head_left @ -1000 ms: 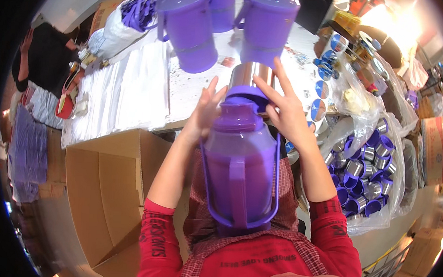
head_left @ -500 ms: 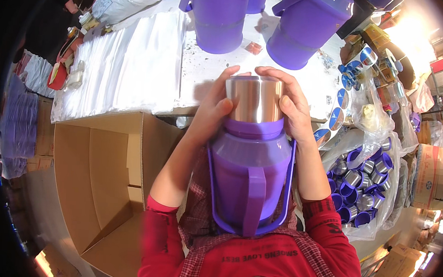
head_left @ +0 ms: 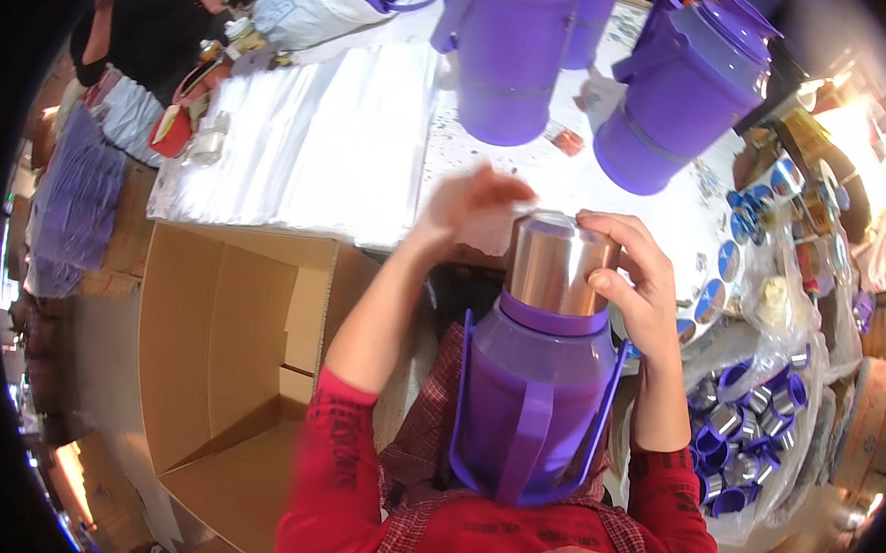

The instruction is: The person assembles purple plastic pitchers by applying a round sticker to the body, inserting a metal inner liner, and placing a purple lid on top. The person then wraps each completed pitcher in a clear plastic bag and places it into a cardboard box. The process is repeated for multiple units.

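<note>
A purple vacuum jug (head_left: 526, 411) with a side handle and a hoop carrying handle rests upright against my lap. A brushed steel cup lid (head_left: 561, 266) caps its neck. My right hand (head_left: 639, 272) grips this lid from the right, fingers over the top edge and thumb on its side. To the left of the lid, my left hand (head_left: 472, 206) hangs apart from it, blurred by motion, its fingers stretched out with nothing visible in them.
An open cardboard box (head_left: 221, 335) stands at left. White sheets (head_left: 320, 135) and more purple jugs (head_left: 509, 70) are on the table (head_left: 469, 163). A plastic bag (head_left: 804, 466) of steel and purple cups lies right, near a strip of round stickers (head_left: 710, 299). Another person (head_left: 151, 21) is at far left.
My left hand has let go of the steel cup lid and moved away to its left. My right hand stays on the lid. The view has shifted, so the jug appears lower and further right.
</note>
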The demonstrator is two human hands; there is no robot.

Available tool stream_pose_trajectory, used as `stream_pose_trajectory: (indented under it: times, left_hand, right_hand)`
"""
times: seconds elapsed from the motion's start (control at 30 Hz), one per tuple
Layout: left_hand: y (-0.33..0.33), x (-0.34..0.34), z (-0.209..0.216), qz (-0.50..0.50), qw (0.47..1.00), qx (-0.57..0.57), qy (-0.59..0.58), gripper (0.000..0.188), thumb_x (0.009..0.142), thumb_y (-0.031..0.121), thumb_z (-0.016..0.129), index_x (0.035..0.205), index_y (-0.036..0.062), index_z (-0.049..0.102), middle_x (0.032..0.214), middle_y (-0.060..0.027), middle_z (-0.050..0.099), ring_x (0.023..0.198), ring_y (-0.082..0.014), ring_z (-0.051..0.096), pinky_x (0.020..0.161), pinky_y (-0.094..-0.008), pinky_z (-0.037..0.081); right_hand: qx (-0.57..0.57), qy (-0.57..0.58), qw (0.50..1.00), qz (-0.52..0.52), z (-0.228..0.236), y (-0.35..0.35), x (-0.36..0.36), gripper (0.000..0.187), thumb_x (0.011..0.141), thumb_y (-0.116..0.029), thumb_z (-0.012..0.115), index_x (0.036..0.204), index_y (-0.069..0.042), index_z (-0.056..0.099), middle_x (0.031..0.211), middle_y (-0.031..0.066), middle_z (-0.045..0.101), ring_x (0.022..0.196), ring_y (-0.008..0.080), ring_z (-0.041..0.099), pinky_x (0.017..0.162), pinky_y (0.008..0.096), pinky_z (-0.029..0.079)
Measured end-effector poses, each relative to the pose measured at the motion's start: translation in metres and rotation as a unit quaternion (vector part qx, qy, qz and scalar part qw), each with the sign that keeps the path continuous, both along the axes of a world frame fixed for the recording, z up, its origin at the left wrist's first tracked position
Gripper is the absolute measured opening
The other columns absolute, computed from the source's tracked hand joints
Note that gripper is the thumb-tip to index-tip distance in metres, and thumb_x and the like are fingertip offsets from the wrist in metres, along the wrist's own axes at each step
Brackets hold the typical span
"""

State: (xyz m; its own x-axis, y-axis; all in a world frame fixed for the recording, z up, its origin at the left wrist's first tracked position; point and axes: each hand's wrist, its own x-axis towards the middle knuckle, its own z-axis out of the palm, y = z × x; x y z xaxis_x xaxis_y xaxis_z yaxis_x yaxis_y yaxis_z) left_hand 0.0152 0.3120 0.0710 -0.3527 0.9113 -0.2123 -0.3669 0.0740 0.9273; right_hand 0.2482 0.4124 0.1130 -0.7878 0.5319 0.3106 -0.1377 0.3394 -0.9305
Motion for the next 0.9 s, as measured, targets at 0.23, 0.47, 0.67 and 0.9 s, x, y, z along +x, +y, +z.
stream_pose_trajectory:
  times: [0.23, 0.47, 0.67, 0.9]
  left_hand:
    - [0.038, -0.184, -0.1, 0.346, 0.657, -0.293, 0.602, 0.027, 0.091, 0.028, 0.061, 0.092, 0.0022, 0.069, 0.079, -0.0131, 0.068, 0.072, -0.026, 0.063, 0.069, -0.0372, 0.048]
    - [0.021, -0.12, -0.056, 0.357, 0.89, -0.081, 0.273, 0.031, 0.094, 0.023, 0.051, 0.09, 0.0003, 0.071, 0.077, -0.0111, 0.068, 0.075, -0.0203, 0.064, 0.072, -0.0332, 0.049]
    - [0.001, 0.038, -0.073, 0.143, 0.986, -0.044, 0.076, 0.033, 0.099, 0.021, 0.044, 0.1, -0.001, 0.068, 0.09, -0.0079, 0.067, 0.082, -0.0143, 0.062, 0.076, -0.0261, 0.049]
    - [-0.016, 0.038, -0.052, 0.234, 0.939, 0.087, -0.235, 0.024, 0.099, 0.018, 0.044, 0.107, 0.0014, 0.058, 0.089, -0.008, 0.064, 0.078, -0.0153, 0.059, 0.074, -0.0283, 0.049]
  right_hand:
    - [-0.235, 0.135, 0.963, -0.006, -0.04, 0.034, -0.02, 0.049, 0.093, -0.042, 0.056, 0.114, 0.002, 0.063, 0.114, 0.014, 0.062, 0.111, 0.0245, 0.057, 0.099, 0.0372, 0.042]
    - [-0.4, 0.019, 0.913, -0.074, -0.094, 0.034, -0.046, 0.029, 0.096, -0.022, 0.057, 0.108, 0.001, 0.066, 0.099, 0.0096, 0.068, 0.086, 0.0149, 0.065, 0.076, 0.0269, 0.054]
    - [-0.355, 0.028, 0.934, 0.008, -0.114, 0.019, -0.067, 0.013, 0.087, -0.003, 0.059, 0.093, 0.0, 0.07, 0.082, 0.005, 0.068, 0.071, 0.0099, 0.061, 0.061, 0.0228, 0.05]
    - [-0.322, -0.056, 0.916, -0.232, -0.124, 0.04, -0.047, 0.015, 0.091, -0.002, 0.053, 0.091, 0.006, 0.066, 0.081, 0.0132, 0.068, 0.071, 0.0168, 0.065, 0.061, 0.0264, 0.053]
